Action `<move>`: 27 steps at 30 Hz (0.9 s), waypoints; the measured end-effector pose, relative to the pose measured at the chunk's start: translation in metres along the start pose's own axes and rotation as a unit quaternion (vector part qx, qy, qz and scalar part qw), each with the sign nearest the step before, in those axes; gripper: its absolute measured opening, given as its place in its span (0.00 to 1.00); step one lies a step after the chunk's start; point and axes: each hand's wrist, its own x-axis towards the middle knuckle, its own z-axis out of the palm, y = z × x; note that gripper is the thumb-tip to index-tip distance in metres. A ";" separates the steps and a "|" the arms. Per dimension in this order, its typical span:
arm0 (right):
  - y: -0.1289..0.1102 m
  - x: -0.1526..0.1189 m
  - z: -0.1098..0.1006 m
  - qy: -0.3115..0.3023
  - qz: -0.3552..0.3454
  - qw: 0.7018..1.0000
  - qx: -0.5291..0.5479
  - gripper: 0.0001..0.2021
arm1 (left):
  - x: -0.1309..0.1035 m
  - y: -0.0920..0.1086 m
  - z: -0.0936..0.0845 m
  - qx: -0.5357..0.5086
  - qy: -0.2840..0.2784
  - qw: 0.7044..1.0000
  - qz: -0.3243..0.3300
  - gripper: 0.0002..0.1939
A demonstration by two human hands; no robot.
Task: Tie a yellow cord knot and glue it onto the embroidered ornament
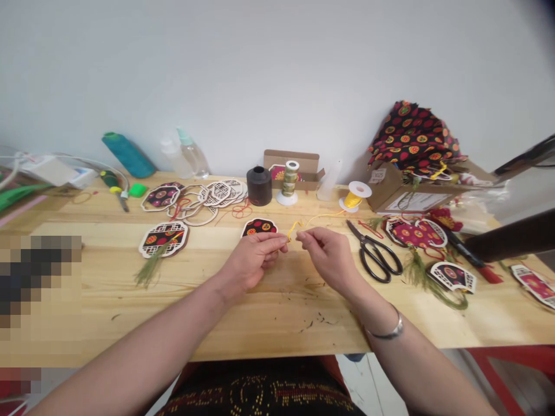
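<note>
Both hands meet above the middle of the wooden table. My left hand (pixel 259 257) pinches a yellow cord (pixel 295 227) between thumb and forefinger. Close by on its right, my right hand (pixel 327 254) is closed with its fingertips pressed together at the cord's other side. The cord forms a small loop between them and trails right to a white spool of yellow cord (pixel 354 198). Just behind my left hand lies a black patterned ornament (pixel 259 226), partly covered by the fingers. Black scissors (pixel 376 254) rest to the right of my right hand.
At left are an ornament with green tassel (pixel 163 239), wooden frames (pixel 221 193), a screwdriver (pixel 113 184) and a teal thread cone (pixel 128 155). A black cone (pixel 259 186) stands behind. At right are a cardboard box (pixel 403 190) with patterned fabric, more ornaments (pixel 451 277) and a dark pole (pixel 511 234).
</note>
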 end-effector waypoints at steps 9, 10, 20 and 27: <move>0.002 0.009 0.003 -0.069 0.130 0.963 0.226 0.13 | -0.003 -0.003 0.003 0.084 -0.032 0.996 -0.005 0.07; 0.002 0.009 0.003 -0.067 0.124 0.967 0.213 0.13 | -0.003 -0.004 0.003 0.097 -0.034 0.995 0.001 0.07; 0.002 0.010 0.001 -0.148 0.133 0.938 0.283 0.18 | -0.004 -0.005 0.003 0.079 -0.031 0.996 0.017 0.06; 0.002 0.008 0.000 -0.200 0.171 0.893 0.365 0.16 | -0.001 -0.003 0.002 0.062 -0.021 0.998 0.007 0.07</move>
